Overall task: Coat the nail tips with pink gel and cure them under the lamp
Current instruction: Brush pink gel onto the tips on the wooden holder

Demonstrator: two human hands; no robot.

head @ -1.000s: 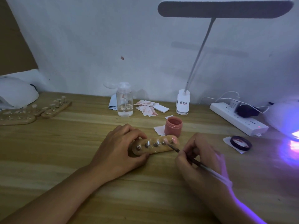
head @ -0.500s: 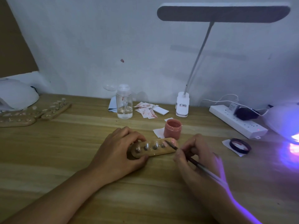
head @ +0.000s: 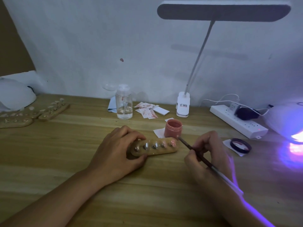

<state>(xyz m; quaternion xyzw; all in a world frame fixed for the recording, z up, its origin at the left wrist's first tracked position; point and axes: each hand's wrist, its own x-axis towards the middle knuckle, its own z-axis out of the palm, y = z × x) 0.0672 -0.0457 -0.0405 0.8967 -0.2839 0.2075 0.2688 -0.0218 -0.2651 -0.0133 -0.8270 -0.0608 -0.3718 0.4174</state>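
A wooden holder (head: 165, 150) with several nail tips on metal stands lies on the table in front of me. My left hand (head: 114, 151) grips its left end. My right hand (head: 206, 151) pinches a thin brush (head: 193, 152), whose tip hovers just right of the holder's right end, below the open pink gel jar (head: 173, 127). The rightmost tips look pink. The curing lamp (head: 288, 122) glows violet at the far right edge.
The jar's black lid (head: 240, 145) lies on paper to the right. A white power strip (head: 237, 123), a clip-on desk lamp (head: 183, 104), a clear pump bottle (head: 123, 104), stained wipes (head: 147, 109) and more nail holders (head: 32, 114) line the back.
The brush tip has lifted off the rightmost nail tip and moved right, toward the jar. My left hand keeps its hold on the holder.
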